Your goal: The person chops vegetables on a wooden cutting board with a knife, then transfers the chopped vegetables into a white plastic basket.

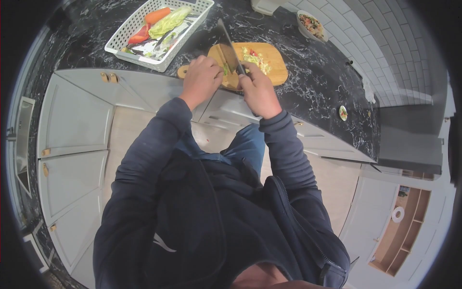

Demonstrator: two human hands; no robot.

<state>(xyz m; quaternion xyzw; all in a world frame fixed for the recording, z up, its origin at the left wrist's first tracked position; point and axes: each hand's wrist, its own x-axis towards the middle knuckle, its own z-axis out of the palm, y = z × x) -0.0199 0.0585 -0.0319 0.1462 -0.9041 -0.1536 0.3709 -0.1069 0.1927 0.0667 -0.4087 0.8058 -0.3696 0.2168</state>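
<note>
My right hand is closed round the dark handle of a cleaver. Its broad blade stands on edge over a wooden cutting board, pointing away from me. Left of the blade, my left hand rests at the board with its fingers curled. A bit of green vegetable shows at those fingertips, mostly hidden by them. Chopped vegetables, pale green, yellow and red, lie on the board to the right of the blade.
A white perforated basket stands at the left with a carrot, a leafy lettuce and a red pepper piece. A bowl of mixed food is at the back right. A small dish sits on the dark countertop.
</note>
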